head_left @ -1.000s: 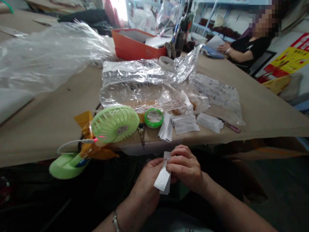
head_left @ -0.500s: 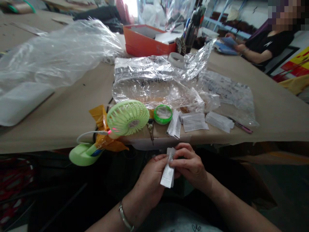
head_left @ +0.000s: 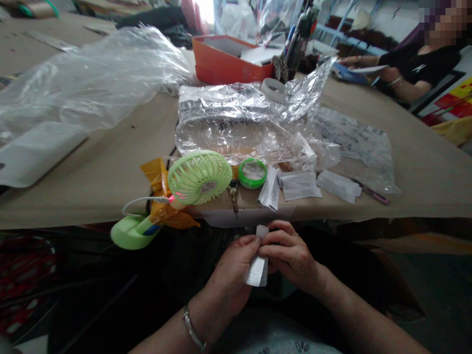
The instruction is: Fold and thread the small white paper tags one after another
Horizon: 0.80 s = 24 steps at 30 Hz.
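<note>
Below the table's front edge, my left hand (head_left: pixel 236 270) grips a thin stack of white printed paper slips (head_left: pixel 257 271), its thumb lying across the top of them. My right hand (head_left: pixel 289 250) closes its fingers on the right side of the same slips. On the table just beyond lie more bundles of printed slips (head_left: pixel 301 186), one of them fanned upright in a narrow pile (head_left: pixel 270 189). Beside them stands a round green tub (head_left: pixel 252 173) with whitish contents. A small pointed tool (head_left: pixel 234 197) rests left of the tub, its tip toward me.
A green fan (head_left: pixel 201 178) is fixed with brown tape at the table edge. Clear plastic bags (head_left: pixel 236 128), a tape roll (head_left: pixel 274 90) and an orange box (head_left: pixel 228 69) lie farther back. A pink pen (head_left: pixel 374 194) is at right. Across the table, another person (head_left: pixel 424 69) handles papers.
My left thumb has moved over the front of the slips, which now spread slightly at the bottom. The view has shifted a little. The other person's hands have lifted a paper.
</note>
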Each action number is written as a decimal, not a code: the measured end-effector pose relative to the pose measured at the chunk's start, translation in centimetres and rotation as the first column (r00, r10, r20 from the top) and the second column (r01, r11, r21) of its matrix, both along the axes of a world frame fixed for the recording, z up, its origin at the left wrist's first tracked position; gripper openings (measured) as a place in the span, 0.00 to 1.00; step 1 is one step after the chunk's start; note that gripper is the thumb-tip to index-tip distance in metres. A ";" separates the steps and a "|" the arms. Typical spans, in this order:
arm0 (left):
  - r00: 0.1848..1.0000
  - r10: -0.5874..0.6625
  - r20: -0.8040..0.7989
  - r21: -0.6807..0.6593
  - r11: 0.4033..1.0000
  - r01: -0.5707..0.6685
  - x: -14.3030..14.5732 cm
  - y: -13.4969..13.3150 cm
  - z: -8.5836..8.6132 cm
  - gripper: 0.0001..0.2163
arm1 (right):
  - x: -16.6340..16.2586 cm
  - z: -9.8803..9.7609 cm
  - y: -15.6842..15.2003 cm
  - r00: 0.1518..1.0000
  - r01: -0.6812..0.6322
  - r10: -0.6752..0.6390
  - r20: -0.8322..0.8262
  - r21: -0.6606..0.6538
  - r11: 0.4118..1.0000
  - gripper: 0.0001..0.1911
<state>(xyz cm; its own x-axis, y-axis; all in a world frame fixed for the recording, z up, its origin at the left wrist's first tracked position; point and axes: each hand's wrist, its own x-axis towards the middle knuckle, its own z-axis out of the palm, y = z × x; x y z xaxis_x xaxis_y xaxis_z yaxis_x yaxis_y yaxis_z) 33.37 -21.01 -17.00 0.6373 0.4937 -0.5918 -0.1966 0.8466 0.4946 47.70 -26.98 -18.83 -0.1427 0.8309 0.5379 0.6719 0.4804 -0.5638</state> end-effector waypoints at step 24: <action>0.943 -0.328 0.061 0.048 0.944 0.325 -2.0 -0.1 0.3 0.10 | -0.7 -0.4 0.8 0.419 -0.494 -0.393 -0.818 -0.569 0.657 0.22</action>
<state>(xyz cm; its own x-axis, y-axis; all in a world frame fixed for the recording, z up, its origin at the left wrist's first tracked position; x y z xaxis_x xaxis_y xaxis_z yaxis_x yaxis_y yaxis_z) 31.37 -21.07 -16.69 0.8046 0.2726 -0.5276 0.0540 0.8512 0.5220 47.05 -26.17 -19.27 -0.0612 0.9481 -0.3120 -0.3851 -0.3108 -0.8690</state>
